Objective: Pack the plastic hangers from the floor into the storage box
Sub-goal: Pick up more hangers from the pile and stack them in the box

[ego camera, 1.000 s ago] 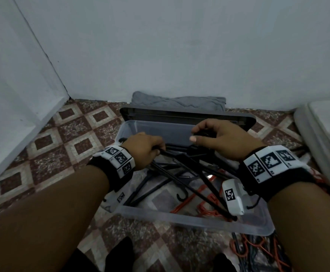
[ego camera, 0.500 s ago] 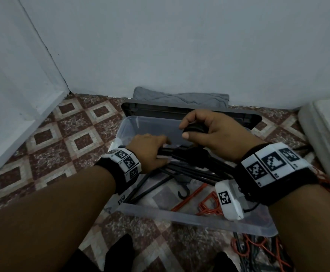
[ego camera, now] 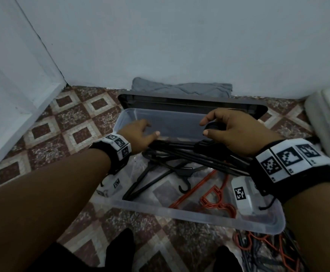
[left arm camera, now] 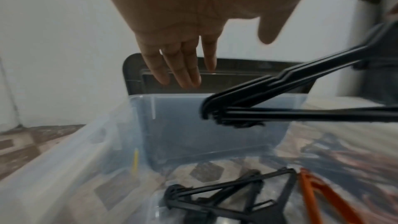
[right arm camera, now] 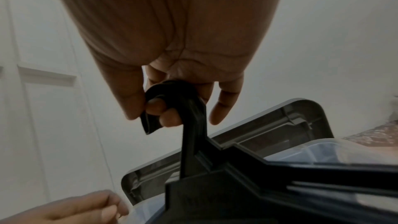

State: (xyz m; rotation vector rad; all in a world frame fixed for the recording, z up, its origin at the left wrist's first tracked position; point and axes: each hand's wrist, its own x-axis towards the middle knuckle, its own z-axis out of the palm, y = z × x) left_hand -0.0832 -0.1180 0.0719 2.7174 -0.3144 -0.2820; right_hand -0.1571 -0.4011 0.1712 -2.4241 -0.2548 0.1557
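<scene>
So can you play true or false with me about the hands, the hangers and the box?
1. The right hand grips the hooks of a bunch of black hangers. True.
2. The left hand squeezes the hangers too. False: its fingers are straight and apart from the bunch.
3. The clear storage box has its lid on. False: it is open, with the dark lid behind it.
4. An orange hanger lies in the box. True.
5. More hangers lie on the floor. True.
</scene>
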